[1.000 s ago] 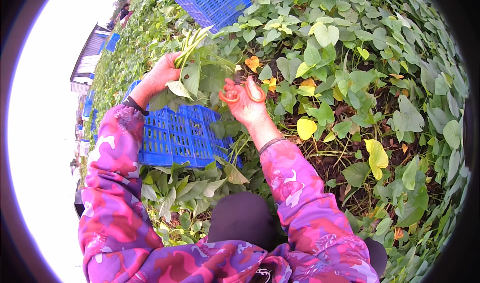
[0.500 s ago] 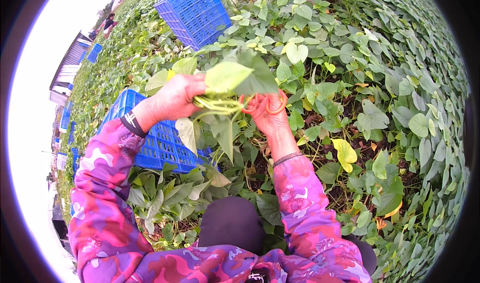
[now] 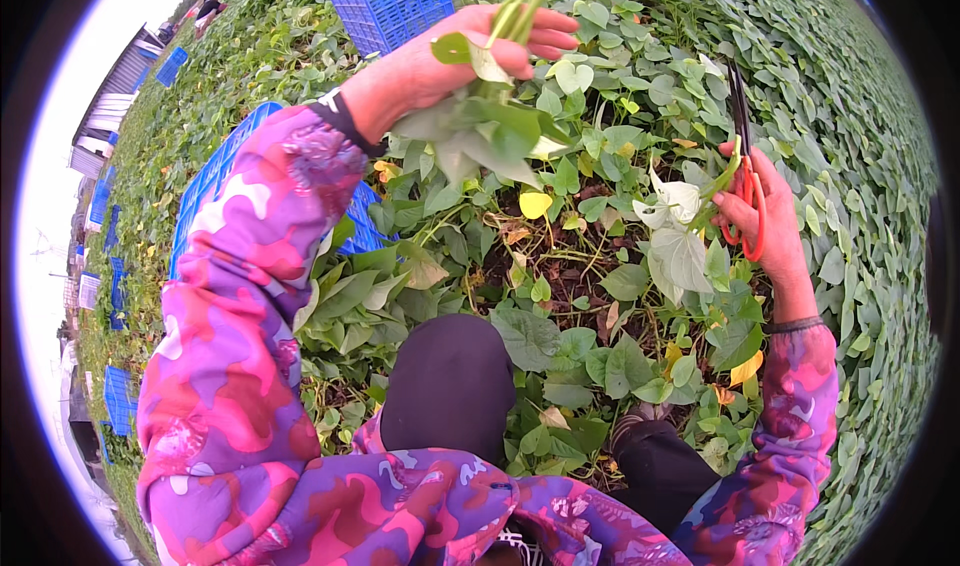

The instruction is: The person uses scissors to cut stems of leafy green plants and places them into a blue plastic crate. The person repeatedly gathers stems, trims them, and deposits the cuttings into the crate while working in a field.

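In my left hand (image 3: 440,66) is a bunch of green leafy stems (image 3: 490,131), raised at the upper middle. The stems lie between thumb and palm, leaves hanging down and fingers stretched past them. My right hand (image 3: 783,221), farther right, grips scissors (image 3: 740,116) by their orange-red handles, dark blades pointing away from me. A cut leafy stem (image 3: 680,251) is also held there, pale leaf undersides showing. Beneath both hands grow heart-shaped leaves on vines (image 3: 630,366); a yellow leaf (image 3: 535,205) shows between them.
A blue slatted crate (image 3: 390,6) stands at the far upper left. Another blue crate (image 3: 215,181) is partly hidden behind my left arm, leaves heaped beside it. My knee (image 3: 455,386) rises at the lower middle. Several more crates and a distant person (image 3: 210,8) are along the left.
My hands have moved apart. The left went up and slightly right with its bunch; the right swung well right with the scissors and now also holds a leafy stem.
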Demonstrator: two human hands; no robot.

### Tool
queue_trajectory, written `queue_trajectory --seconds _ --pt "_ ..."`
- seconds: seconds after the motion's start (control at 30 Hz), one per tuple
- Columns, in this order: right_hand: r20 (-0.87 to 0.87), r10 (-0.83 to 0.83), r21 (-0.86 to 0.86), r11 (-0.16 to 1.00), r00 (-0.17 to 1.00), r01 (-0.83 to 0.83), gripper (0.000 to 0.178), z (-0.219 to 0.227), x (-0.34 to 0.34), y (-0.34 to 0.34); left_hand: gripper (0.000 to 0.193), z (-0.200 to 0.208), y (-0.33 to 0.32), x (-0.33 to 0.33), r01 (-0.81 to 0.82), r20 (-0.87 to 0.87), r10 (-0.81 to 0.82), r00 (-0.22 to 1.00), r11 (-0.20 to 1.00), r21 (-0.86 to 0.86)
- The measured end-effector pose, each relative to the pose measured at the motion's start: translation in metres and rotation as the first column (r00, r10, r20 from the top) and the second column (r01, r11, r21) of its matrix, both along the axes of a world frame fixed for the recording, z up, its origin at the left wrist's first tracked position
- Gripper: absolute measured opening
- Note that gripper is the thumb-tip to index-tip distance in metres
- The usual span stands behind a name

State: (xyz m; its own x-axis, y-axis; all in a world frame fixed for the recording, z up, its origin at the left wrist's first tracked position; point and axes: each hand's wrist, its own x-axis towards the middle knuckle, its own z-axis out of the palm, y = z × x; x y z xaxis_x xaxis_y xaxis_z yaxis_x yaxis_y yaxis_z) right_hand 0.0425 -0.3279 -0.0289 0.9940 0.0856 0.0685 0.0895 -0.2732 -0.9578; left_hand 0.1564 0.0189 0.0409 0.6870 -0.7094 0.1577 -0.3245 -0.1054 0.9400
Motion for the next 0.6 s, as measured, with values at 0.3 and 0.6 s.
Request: queue_trajectory --seconds 0.3,0.6 --pt "0.004 -0.3 0.219 0.931 0.954 0.292 0.048 -0.01 -0.077 -0.022 0.06 -0.107 -0.214 -0.107 0.243 -0.263 -0.261 0.929 0.965 -0.097" --pt "-0.258 -0.689 0.159 0.661 0.677 0.734 0.048 -0.092 -0.153 -0.159 0.018 -0.134 -0.188 -0.035 0.253 -0.453 -0.178 0.874 0.961 0.112"
